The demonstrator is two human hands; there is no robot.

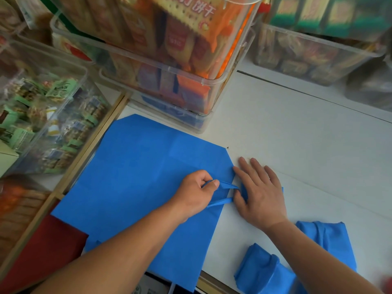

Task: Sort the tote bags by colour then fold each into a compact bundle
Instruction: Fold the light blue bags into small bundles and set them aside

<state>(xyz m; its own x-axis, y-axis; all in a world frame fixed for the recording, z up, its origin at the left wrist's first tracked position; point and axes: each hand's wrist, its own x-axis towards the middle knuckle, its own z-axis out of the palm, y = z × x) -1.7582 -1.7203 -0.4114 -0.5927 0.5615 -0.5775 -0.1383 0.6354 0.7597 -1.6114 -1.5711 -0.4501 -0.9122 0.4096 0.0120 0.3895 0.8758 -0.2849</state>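
A blue tote bag lies spread flat on the white table, its near edge hanging over the table's front. My left hand pinches the bag's blue handle straps and holds them across the cloth. My right hand lies flat with straight fingers at the bag's right edge, pressing the handle end down. Two folded blue bundles sit at the front right, partly behind my right forearm. A dark red bag lies at the lower left, under the blue one.
Clear plastic bins of snack packets stand stacked at the back, close to the bag's far edge. More bins line the back right. A shelf with a wooden frame and packets runs along the left.
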